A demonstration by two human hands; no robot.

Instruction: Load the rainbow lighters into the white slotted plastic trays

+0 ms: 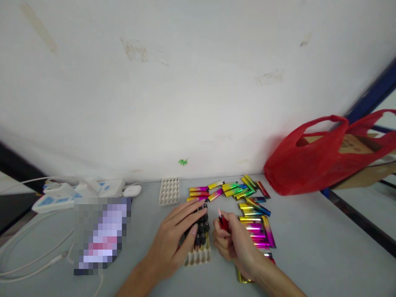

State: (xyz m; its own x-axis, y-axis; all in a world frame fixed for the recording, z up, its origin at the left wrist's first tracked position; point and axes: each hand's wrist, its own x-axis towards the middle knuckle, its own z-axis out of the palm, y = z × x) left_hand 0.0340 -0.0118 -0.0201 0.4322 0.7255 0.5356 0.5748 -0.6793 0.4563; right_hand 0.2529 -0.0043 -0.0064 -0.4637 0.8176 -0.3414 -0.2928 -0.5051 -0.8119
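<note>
My right hand is closed around a red lighter, whose tip shows a small flame-like glow. My left hand lies over a group of black-topped pieces standing in a pale moulded tray; its fingers rest across their tops and hide part of them. Shiny multicoloured lighters lie in rows beside and partly behind my right hand. More of them are spread toward the wall.
A second pale tray sits near the wall. A power strip, white cables and a blurred-out device are at the left. At the right stands a red bag holding cardboard.
</note>
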